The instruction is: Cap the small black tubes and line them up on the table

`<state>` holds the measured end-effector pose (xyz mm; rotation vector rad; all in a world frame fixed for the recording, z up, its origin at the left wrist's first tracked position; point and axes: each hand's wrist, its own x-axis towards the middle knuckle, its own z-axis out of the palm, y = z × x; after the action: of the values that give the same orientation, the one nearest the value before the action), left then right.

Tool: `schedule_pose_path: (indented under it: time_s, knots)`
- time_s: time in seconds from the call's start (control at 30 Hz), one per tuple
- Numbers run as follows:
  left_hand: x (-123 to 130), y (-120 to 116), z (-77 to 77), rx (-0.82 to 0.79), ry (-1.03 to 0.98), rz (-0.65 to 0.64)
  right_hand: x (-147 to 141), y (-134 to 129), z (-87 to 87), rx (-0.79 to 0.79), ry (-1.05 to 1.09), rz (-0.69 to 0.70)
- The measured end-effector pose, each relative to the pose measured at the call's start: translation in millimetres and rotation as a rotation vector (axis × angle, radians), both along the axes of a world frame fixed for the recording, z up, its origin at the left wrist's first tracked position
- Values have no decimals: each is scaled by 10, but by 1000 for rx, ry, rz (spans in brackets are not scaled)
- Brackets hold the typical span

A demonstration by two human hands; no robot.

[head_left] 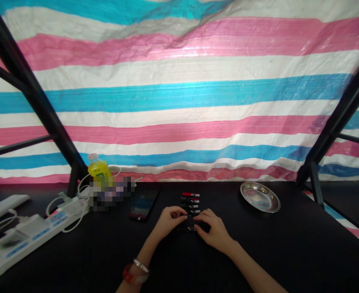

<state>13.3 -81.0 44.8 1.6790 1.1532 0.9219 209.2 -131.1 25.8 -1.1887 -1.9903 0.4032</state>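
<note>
Several short marker-like sticks lie in a column on the black table, a red one at the far end and black ones nearer. My left hand, with bracelets on its wrist, is at the left of the column, thumb and fingertips close together. My right hand is at the right, fingers bent towards the sticks, its thumb by the end of the nearest black stick. Whatever lies between the fingertips of either hand is too dark and small to make out.
A tablet lies left of the sticks. Farther left are a yellow bottle, white cables and a power strip. A round metal dish sits at the back right. Black frame bars and a striped sheet stand behind.
</note>
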Motion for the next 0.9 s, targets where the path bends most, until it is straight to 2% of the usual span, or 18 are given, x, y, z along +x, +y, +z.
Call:
schedule_pose_path:
  time_s: [0.17, 0.23, 0.5, 0.9]
  knots:
    - [-8, 27, -60, 18, 23, 40, 49, 94, -114, -8, -2, -199]
    - [-13, 36, -79, 23, 71, 32, 63, 117, -157, -31, -26, -232]
    - [-29, 67, -145, 89, 236, 16, 61, 117, -169, -53, -90, -202]
    - [-37, 49, -145, 57, 315, -25, 41, 89, -117, -69, -102, -158]
